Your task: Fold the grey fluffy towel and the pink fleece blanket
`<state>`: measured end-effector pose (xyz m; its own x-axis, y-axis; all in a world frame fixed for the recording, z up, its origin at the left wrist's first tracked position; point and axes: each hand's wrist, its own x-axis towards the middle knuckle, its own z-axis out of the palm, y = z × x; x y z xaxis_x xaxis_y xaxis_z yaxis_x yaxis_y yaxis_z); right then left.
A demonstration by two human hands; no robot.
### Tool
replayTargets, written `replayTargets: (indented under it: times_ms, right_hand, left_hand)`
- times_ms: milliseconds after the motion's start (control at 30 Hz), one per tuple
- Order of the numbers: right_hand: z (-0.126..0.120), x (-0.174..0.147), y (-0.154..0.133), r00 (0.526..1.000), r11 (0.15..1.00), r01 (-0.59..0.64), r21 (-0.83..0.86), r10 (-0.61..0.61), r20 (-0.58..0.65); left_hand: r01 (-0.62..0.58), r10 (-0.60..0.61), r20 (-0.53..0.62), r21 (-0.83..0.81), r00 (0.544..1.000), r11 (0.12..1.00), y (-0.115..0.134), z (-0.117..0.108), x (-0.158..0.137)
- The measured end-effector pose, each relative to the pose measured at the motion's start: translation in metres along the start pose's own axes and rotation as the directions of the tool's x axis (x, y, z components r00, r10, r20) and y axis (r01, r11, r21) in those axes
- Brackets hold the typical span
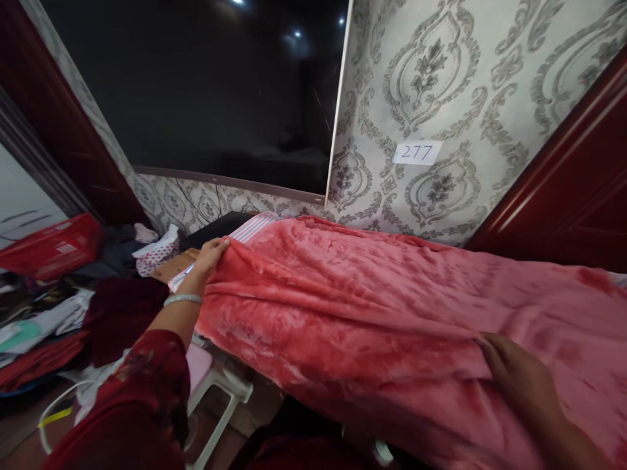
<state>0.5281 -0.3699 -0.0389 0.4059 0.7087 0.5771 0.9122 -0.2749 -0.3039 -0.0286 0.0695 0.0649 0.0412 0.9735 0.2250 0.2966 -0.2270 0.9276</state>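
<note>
A red plush blanket (353,294) lies spread over a long surface along the wall, its near side hanging down in folds. My left hand (209,256) pinches the blanket's edge at the left end, beside a striped cloth (255,226) that shows from under it. On the right, my right hand (519,372) grips a raised fold of the same blanket near its front. The fabric is drawn into a ridge between the two hands. The right fingertips are partly hidden by the fold.
A large black television (210,98) hangs above the blanket's left part. Below my left arm stands a white and pink plastic stool (220,385). Heaped clothes (122,313) and a red bag (53,248) lie at the left. A paper label (417,153) is on the patterned wall.
</note>
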Motion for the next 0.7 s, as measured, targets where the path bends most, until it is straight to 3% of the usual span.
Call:
replayTargets:
  times_ms: [167, 333, 467, 700]
  right_hand:
    - [0.000, 0.002, -0.004, 0.998, 0.997, -0.058, 0.040, 0.058, 0.024]
    - [0.000, 0.005, -0.007, 0.994, 0.992, -0.109, 0.060, 0.108, 0.017]
    - [-0.004, 0.006, -0.013, 0.991, 0.991, -0.128, 0.041, 0.126, 0.037]
    - [-0.005, 0.006, -0.016, 0.995, 0.996, -0.087, 0.012, 0.087, 0.043]
  left_hand:
    - [0.025, -0.029, -0.028, -0.131, 0.999, 0.991, 0.021, -0.018, 0.006]
    - [0.065, -0.049, 0.111, -0.152, 0.993, 0.986, 0.034, -0.027, 0.002]
    - [0.103, -0.080, 0.248, -0.078, 0.965, 0.992, 0.043, -0.033, -0.006]
    - [0.038, -0.087, 0.441, 0.117, 0.893, 0.992, 0.062, -0.041, -0.022]
